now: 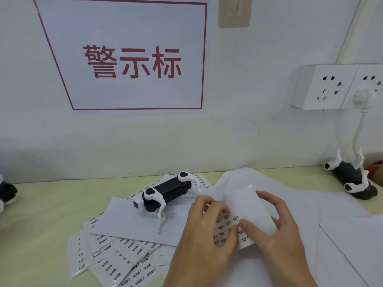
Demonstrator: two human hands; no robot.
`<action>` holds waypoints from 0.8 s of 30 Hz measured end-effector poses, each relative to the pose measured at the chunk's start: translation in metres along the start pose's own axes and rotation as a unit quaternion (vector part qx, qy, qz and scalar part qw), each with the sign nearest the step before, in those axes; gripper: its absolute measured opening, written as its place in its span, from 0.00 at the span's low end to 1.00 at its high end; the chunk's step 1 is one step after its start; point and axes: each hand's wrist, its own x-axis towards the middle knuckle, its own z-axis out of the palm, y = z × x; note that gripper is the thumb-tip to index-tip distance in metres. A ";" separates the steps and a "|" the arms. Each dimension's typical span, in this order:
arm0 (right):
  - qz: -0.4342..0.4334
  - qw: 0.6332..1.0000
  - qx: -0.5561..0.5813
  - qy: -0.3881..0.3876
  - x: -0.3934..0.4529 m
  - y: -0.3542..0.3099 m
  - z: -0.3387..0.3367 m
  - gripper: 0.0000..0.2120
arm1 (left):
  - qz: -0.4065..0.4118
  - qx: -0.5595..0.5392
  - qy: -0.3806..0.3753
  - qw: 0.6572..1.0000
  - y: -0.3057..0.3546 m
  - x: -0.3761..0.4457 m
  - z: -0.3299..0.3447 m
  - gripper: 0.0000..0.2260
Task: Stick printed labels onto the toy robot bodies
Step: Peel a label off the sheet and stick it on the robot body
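Head view, one frame. Both hands work over a label sheet [232, 226] near the front of the pale green counter [37, 235].

Left hand [209, 230]: fingers curled onto the sheet's left part, grip clamped on the sheet, thumb lying near the rows of small black print.

Right hand [275, 228]: grip clamped on the same sheet, thumb on the printed face, fingers curled behind the upper part, which is bent back and shows a blank white side. Whether a single label is lifted at the thumb tip, cannot tell; print too small to read.

Toy robot [165, 191]: black body, white legs, lying on a blank white paper [132, 222], just left of and beyond the left hand, apart from it. No hand touches it.

More label sheets [116, 264] fanned in a loose pile under and in front of that paper, at lower left.

Second toy robot [350, 177] at the right rear of the counter, legs up, near the wall. A third, partly cut off, at the left edge [6, 193].

Large white papers [331, 220] spread under and right of the hands.

Wall: white sign [128, 61] with red border and red characters; sockets [327, 88] at right with one white plug and cord hanging down.
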 end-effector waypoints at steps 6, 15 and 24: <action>0.018 0.999 0.032 0.001 0.003 -0.001 -0.003 0.25 | 0.003 -0.006 0.034 0.999 0.004 0.001 -0.002 0.09; 0.023 0.999 0.021 0.016 0.000 -0.002 0.000 0.23 | 0.030 0.024 0.066 0.997 0.008 0.005 0.003 0.03; -0.008 0.999 -0.044 0.029 -0.006 -0.003 0.007 0.17 | -0.127 -0.084 0.080 0.985 0.016 0.002 0.013 0.07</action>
